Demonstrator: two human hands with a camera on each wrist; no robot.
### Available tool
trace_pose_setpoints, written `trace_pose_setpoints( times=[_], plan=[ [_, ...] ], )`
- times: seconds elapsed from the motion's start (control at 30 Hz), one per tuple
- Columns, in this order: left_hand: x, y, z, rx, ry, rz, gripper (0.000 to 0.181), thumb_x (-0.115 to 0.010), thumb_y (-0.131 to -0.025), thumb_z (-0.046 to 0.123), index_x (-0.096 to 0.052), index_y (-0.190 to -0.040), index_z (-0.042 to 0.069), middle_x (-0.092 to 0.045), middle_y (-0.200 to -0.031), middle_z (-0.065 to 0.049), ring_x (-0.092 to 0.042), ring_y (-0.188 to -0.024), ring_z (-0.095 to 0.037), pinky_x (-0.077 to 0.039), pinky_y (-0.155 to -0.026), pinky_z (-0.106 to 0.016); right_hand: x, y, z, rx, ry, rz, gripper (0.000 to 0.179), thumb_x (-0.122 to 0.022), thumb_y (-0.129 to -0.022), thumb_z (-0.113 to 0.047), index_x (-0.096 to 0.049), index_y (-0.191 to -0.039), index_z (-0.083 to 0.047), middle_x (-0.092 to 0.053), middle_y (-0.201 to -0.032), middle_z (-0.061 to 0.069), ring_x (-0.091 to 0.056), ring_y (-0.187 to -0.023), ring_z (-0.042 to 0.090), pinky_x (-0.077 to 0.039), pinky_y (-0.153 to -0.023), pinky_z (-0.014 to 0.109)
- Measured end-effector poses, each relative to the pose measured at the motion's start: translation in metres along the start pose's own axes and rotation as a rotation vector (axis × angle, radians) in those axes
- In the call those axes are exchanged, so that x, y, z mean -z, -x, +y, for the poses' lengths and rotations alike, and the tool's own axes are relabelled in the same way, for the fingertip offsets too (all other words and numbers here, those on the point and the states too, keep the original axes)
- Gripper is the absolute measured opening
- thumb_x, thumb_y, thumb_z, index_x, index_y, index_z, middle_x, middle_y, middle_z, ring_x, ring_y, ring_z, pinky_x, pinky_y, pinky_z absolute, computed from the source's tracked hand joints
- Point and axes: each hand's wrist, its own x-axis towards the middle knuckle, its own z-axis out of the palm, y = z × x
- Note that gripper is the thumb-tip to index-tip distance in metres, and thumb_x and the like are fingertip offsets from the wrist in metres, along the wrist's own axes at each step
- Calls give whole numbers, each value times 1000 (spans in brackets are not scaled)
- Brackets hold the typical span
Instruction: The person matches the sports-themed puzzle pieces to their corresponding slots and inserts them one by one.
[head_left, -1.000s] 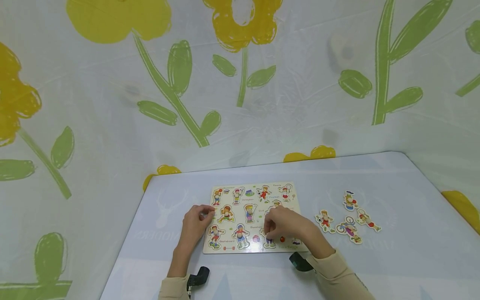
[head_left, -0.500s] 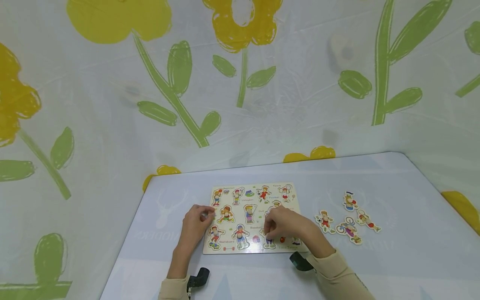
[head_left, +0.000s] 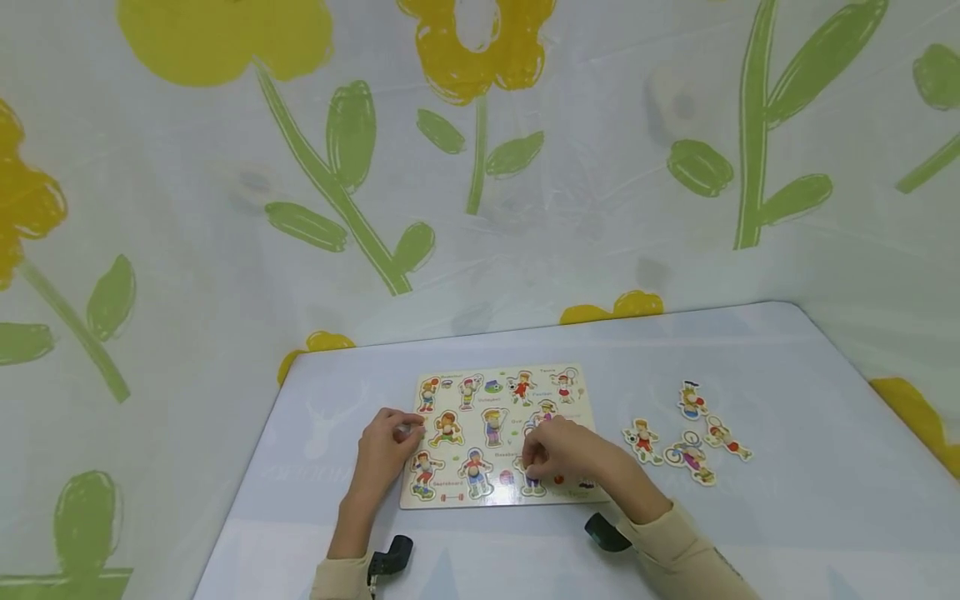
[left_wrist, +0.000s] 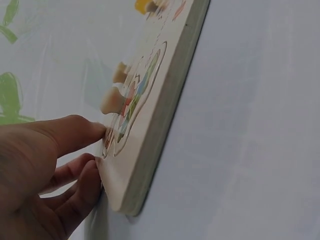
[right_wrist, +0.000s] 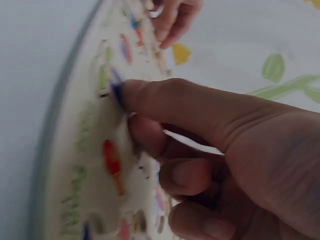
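While the left hand [head_left: 385, 448] pinches the puzzle board [head_left: 409, 501] at its nine o'clock edge, the right hand [head_left: 573, 454] grasps, between thumb and forefinger, a purple-legged figure piece [head_left: 533, 487] at the board's five o'clock, its seating not discernible. Hazards, as judged: piece jamming askew if pressed off its outline; board skidding should the left pinch slacken. Four loose figure pieces [head_left: 696, 463]: at three o'clock from the board, apart from both hands.
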Motion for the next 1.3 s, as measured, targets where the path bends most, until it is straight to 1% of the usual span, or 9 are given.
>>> trace_pose_setpoints(
  times=[0.23,0.43,0.57,0.73,0.83,0.93,1.07,1.17,1.3],
  plan=[
    [-1,0,-1,11,28,5,18,-75,-85,16,-75,-102,11,-61,-102,-6,-53,-74,-11,-42,-61,-20,-11,7,5,54,83,99,3,-77,-84,-22,-75,-86,-20,-59,-70,-15,-49,-64,3,-42,-61,20],
    [-4,-1,-5,12,45,7,17,-74,-85,16,-76,-101,12,-61,-100,-5,-52,-72,-11,-42,-61,-20,-19,13,11,81,168,194,9,-75,-85,-28,-77,-92,-22,-61,-75,-18,-47,-66,0,-41,-63,20],
    [-5,-2,-7,9,48,18,16,-74,-84,16,-76,-100,13,-61,-99,-4,-52,-71,-11,-42,-60,-19,-17,17,14,97,186,229,12,-75,-85,-31,-76,-93,-22,-63,-75,-17,-48,-66,-1,-42,-62,20],
    [-4,-2,-5,17,58,10,17,-74,-85,16,-76,-101,12,-61,-99,-5,-52,-72,-12,-41,-61,-19,-5,24,19,90,160,194,11,-74,-87,-30,-75,-92,-20,-62,-74,-16,-49,-64,0,-43,-60,20],
    [-3,-2,-4,23,62,4,17,-74,-85,16,-76,-101,11,-61,-100,-5,-52,-73,-12,-41,-61,-20,2,27,23,111,137,165,7,-74,-86,-25,-74,-90,-19,-58,-69,-15,-48,-61,0,-42,-57,19],
    [-3,-2,-4,26,61,-2,17,-74,-85,16,-76,-101,11,-61,-101,-6,-52,-73,-12,-41,-61,-20,7,30,25,127,108,136,5,-73,-86,-21,-73,-90,-19,-58,-68,-15,-48,-59,-1,-42,-55,18],
    [-3,-3,-4,32,68,-6,17,-73,-86,17,-76,-102,12,-61,-100,-6,-52,-73,-13,-41,-61,-20,14,33,27,96,91,113,6,-73,-86,-22,-73,-92,-20,-59,-70,-14,-49,-60,0,-43,-56,19],
    [-4,-3,-5,36,70,-6,18,-73,-86,17,-76,-103,12,-61,-98,-6,-51,-73,-13,-40,-60,-20,18,35,31,62,94,100,8,-74,-85,-22,-73,-93,-20,-60,-73,-15,-50,-64,1,-44,-60,20],
    [-5,-3,-5,41,79,-6,18,-74,-86,17,-76,-103,12,-61,-97,-6,-50,-73,-13,-40,-59,-20,21,36,36,46,100,79,10,-75,-83,-21,-72,-93,-20,-60,-75,-15,-51,-68,3,-44,-64,20]
  ],
)
